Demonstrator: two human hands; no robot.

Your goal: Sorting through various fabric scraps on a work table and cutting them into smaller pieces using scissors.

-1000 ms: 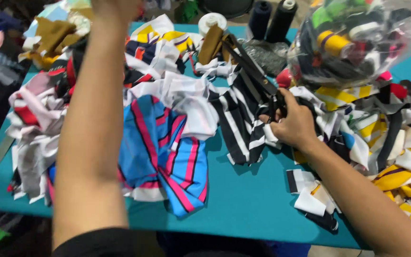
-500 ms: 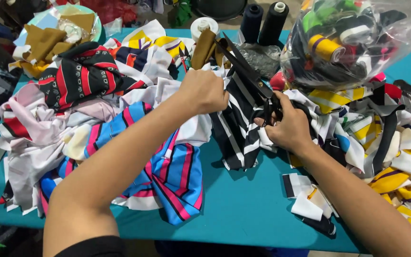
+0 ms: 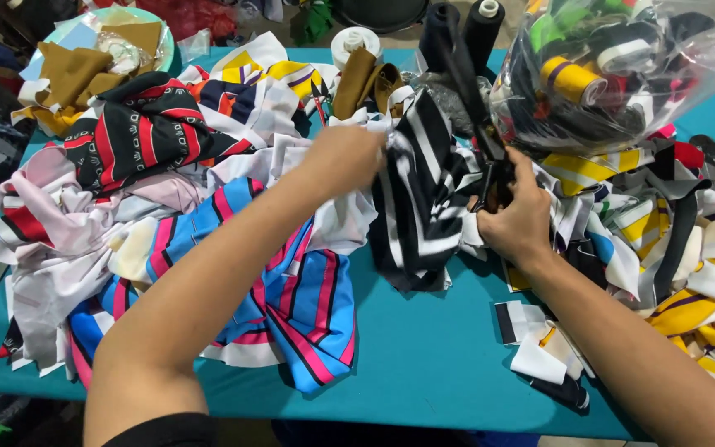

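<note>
Left hand (image 3: 347, 159): raised over the teal work table (image 3: 424, 364), fingers clenched on the upper edge of a black-and-white striped piece of fabric (image 3: 419, 194), pinching it together with a bit of white cloth
Right hand (image 3: 516, 217): fingers wrapped tight around the handles of a pair of large black scissors (image 3: 475, 99), thumb on top
Scissors: long dark blades rise up and away from the right fingers, tips ending near the two dark thread spools; whether the blades are apart cannot be told
Striped fabric: hangs between the two hands, top edge at the left fingers, right edge touching the right fingers, lower end resting on the table just below them
Beneath the left forearm: a blue fabric piece with pink and black stripes (image 3: 308, 314), partly covered by the arm
Left of the left fingers: a black cloth with red and white stripes (image 3: 138, 128) on a heap of white and pale pink offcuts
Beyond the left fingers: folded mustard-brown cloth (image 3: 357, 81) and a white roll of tape (image 3: 353, 40)
Above the right fingers: a clear plastic bag of thread spools (image 3: 614, 66), a yellow spool showing through it
Right of the right fingers: a heap of yellow, white and black scraps (image 3: 688, 273)
Below the right fingers: small white and black offcuts (image 3: 535, 348) lying loose on the table
</note>
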